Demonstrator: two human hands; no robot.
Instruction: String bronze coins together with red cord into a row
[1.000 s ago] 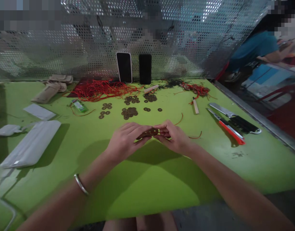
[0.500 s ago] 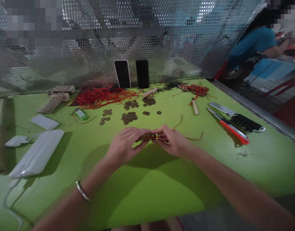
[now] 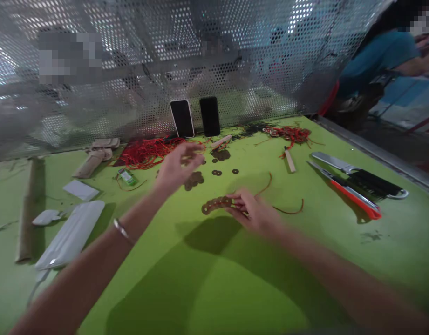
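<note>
My right hand (image 3: 252,213) rests on the green table (image 3: 214,279) and pinches one end of a strung row of brown coins (image 3: 216,204) that trails a red cord (image 3: 287,210). My left hand (image 3: 177,166) is stretched out away from it, over the loose coins (image 3: 194,178) lying in small heaps. Its fingers are curled and blurred by motion, so I cannot see whether anything is in them. Just beyond that hand lies a pile of red cords (image 3: 147,151).
Two dark phones (image 3: 182,118) lean on the perforated metal screen at the back. A red-handled cutter (image 3: 350,195) and a black-handled tool (image 3: 361,174) lie right. White pouches (image 3: 69,235) and a green lighter (image 3: 125,177) lie left. A person in blue sits far right.
My left hand let go of the coin row and reached forward and left, over the loose coins. The right hand keeps the row. The view tilted up.
</note>
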